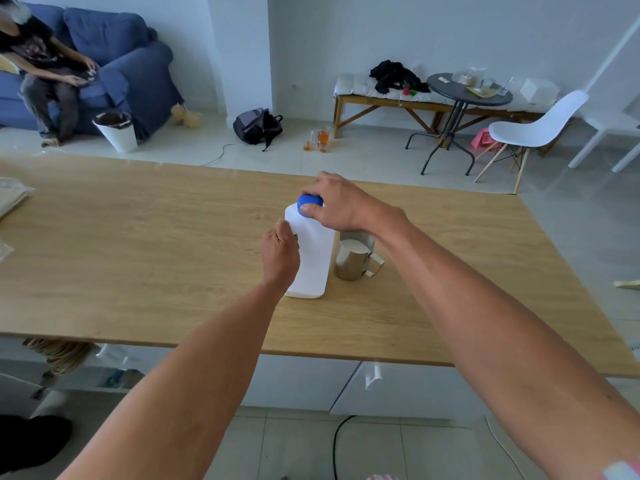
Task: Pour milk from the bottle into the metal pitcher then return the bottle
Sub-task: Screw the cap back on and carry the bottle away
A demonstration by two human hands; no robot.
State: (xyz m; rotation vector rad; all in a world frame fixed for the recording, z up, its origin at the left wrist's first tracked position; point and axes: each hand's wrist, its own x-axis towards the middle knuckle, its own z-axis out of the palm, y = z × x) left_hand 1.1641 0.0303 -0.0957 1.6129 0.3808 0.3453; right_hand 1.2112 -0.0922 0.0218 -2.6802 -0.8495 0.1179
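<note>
White milk bottle (pixel 313 258) stands upright on the wooden surface (pixel 138 244), just beside the metal pitcher (pixel 355 258), which contains milk. Left hand (pixel 280 252) grips the bottle's side. Right hand (pixel 341 204) fingers (pixel 311 211) close around the blue cap (pixel 309 200).

- Looks like a lived-in home, an open living room with a work counter.
- Blue fabric sofa (pixel 117 57) against the white wall, a seated person (pixel 45 71) on it.
- White waste bin (pixel 117 132) and dark backpack (pixel 258 126) on the pale tiled floor.
- Cushioned wooden bench (pixel 408 98) strewn with black clothing (pixel 394 76).
- Round dark metal side table (pixel 464 95) and white moulded chair (pixel 540 126) beyond the far right corner of the long light-wood table (pixel 138 254).
- White cabinet doors (pixel 398 389) under the table's near edge.
</note>
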